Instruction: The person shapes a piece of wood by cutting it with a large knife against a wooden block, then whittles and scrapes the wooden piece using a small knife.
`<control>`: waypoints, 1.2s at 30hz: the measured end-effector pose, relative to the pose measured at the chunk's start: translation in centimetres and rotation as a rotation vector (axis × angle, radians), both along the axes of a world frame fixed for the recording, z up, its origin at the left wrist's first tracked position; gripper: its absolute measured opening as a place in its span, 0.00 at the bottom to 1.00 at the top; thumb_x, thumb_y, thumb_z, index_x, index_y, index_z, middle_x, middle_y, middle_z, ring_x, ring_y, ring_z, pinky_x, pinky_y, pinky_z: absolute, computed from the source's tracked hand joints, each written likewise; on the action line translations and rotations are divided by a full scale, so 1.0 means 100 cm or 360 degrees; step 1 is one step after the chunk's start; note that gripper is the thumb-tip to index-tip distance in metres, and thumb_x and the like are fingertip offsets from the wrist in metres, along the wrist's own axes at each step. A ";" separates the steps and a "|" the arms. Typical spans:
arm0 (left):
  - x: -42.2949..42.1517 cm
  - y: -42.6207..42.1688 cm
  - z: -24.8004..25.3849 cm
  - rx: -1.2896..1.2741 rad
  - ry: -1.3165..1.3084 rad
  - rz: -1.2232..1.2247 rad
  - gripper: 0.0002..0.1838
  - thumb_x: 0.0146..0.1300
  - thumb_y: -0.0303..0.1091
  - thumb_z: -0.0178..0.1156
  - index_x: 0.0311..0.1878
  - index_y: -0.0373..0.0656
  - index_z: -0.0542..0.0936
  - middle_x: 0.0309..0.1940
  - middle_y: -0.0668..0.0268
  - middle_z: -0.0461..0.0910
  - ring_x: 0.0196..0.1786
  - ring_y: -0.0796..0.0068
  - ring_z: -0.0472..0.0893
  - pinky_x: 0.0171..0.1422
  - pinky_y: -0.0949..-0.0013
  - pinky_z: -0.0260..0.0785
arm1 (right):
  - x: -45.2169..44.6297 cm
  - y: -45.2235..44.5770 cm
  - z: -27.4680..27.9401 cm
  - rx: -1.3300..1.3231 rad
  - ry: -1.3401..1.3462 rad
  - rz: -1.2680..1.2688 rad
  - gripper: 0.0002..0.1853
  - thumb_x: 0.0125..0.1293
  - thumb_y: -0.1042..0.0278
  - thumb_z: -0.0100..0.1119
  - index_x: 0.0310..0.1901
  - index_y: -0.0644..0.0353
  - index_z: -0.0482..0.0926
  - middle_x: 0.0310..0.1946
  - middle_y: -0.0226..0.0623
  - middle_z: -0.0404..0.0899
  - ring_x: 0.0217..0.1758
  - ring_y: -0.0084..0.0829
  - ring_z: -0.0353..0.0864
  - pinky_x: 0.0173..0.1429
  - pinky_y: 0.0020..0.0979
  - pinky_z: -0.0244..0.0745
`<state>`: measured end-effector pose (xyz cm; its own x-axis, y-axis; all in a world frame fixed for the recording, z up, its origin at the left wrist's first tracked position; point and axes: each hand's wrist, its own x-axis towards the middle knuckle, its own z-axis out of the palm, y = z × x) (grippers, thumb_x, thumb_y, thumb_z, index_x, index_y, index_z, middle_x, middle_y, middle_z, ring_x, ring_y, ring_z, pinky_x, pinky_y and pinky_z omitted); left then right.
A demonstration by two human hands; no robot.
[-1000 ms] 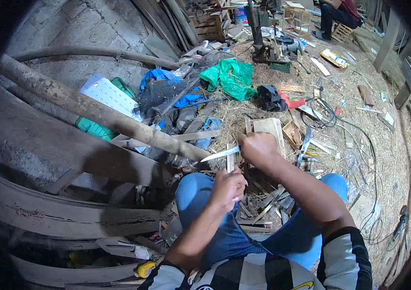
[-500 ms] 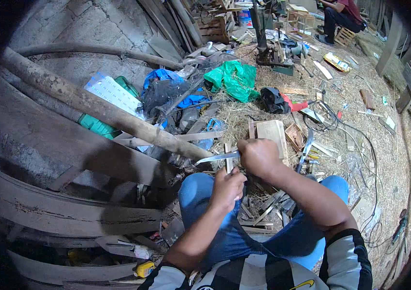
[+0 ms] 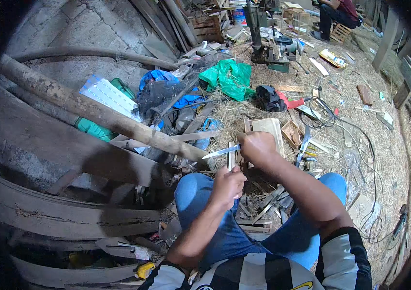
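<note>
My right hand (image 3: 258,147) is wrapped round the handle of a knife (image 3: 220,152); the handle itself is hidden in the fist. The blade points left and lies across a thin strip of pale wood (image 3: 231,158). Closed round the lower part of that strip is my left hand (image 3: 228,186), above my left knee. The strip stands up out of the fist, its top near the blade. Just beyond my right hand rests a pale wooden box (image 3: 269,129), partly covered by the hand.
A thick pole (image 3: 94,110) slants in from the left. Green plastic (image 3: 227,79), a small wooden box (image 3: 291,133), a large blade (image 3: 305,143) and a red power tool (image 3: 290,102) with its cord lie ahead among wood scraps. Another person (image 3: 338,19) sits at the back right.
The knife and right hand have shifted slightly along the wood strip, the blade now lower against it. My left hand keeps its hold. The whole view has shifted a little.
</note>
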<state>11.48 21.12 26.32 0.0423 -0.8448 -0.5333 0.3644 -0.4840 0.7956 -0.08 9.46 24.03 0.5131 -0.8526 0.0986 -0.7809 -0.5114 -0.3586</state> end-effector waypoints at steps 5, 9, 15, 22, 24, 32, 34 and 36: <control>-0.002 0.030 0.026 -0.0141 0.0064 0.0047 0.17 0.54 0.17 0.54 0.27 0.53 0.61 0.16 0.76 0.60 0.11 0.86 0.56 0.11 0.76 0.46 | -0.072 -0.081 -0.049 -0.0234 -0.0018 -0.0594 0.08 0.57 0.70 0.55 0.32 0.56 0.84 0.28 0.48 0.84 0.31 0.50 0.85 0.36 0.49 0.80; 0.028 0.029 0.016 -0.0162 0.0264 0.0072 0.16 0.56 0.18 0.53 0.24 0.52 0.60 0.15 0.75 0.59 0.10 0.85 0.55 0.12 0.75 0.47 | -0.049 -0.058 0.003 -0.0227 -0.0115 -0.0549 0.07 0.57 0.71 0.55 0.31 0.56 0.83 0.26 0.48 0.83 0.29 0.50 0.85 0.37 0.50 0.79; 0.022 0.011 0.014 -0.0029 0.0614 -0.0069 0.17 0.57 0.21 0.53 0.21 0.52 0.60 0.13 0.75 0.58 0.10 0.85 0.56 0.14 0.76 0.48 | 0.005 0.029 0.015 -0.0278 -0.0243 0.0092 0.03 0.54 0.65 0.59 0.27 0.53 0.78 0.23 0.38 0.82 0.27 0.44 0.85 0.30 0.45 0.78; 0.010 0.006 0.011 0.0019 0.0578 -0.0051 0.16 0.55 0.18 0.53 0.22 0.51 0.61 0.15 0.75 0.61 0.10 0.85 0.55 0.13 0.77 0.49 | 0.001 0.027 0.021 -0.0217 -0.0095 0.0230 0.07 0.57 0.65 0.56 0.30 0.56 0.81 0.26 0.43 0.85 0.28 0.42 0.87 0.30 0.44 0.82; 0.007 0.006 0.012 0.0021 0.0519 -0.0043 0.16 0.54 0.18 0.53 0.22 0.51 0.61 0.15 0.74 0.61 0.10 0.85 0.55 0.12 0.77 0.49 | -0.002 0.020 0.022 -0.0184 -0.0057 0.0194 0.07 0.57 0.65 0.56 0.31 0.56 0.82 0.27 0.43 0.85 0.28 0.43 0.87 0.31 0.44 0.82; 0.003 0.021 0.012 -0.0128 0.0454 -0.0121 0.18 0.51 0.15 0.54 0.23 0.52 0.60 0.15 0.75 0.61 0.10 0.85 0.56 0.11 0.76 0.48 | -0.049 -0.058 -0.027 -0.0327 -0.0024 -0.0410 0.07 0.58 0.68 0.55 0.31 0.56 0.83 0.27 0.47 0.84 0.32 0.47 0.87 0.34 0.47 0.81; 0.010 0.029 0.016 -0.0189 0.0452 -0.0153 0.18 0.51 0.15 0.55 0.24 0.53 0.60 0.14 0.76 0.60 0.10 0.85 0.57 0.12 0.75 0.48 | -0.054 -0.058 0.022 -0.0189 -0.0009 -0.0580 0.07 0.57 0.69 0.55 0.31 0.55 0.84 0.27 0.48 0.84 0.31 0.47 0.86 0.33 0.48 0.79; 0.020 0.018 0.011 -0.0058 0.0474 0.0108 0.17 0.52 0.14 0.52 0.22 0.52 0.60 0.15 0.74 0.62 0.10 0.84 0.55 0.12 0.76 0.48 | -0.036 -0.034 0.032 -0.0297 -0.0043 -0.0474 0.06 0.57 0.68 0.56 0.32 0.53 0.83 0.25 0.46 0.83 0.29 0.46 0.86 0.32 0.48 0.79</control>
<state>13.53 22.92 27.40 -0.0542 -0.8642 -0.5003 0.6149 -0.4236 0.6652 -3.73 6.09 27.23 0.2400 -0.9305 0.2769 -0.8972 -0.3215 -0.3029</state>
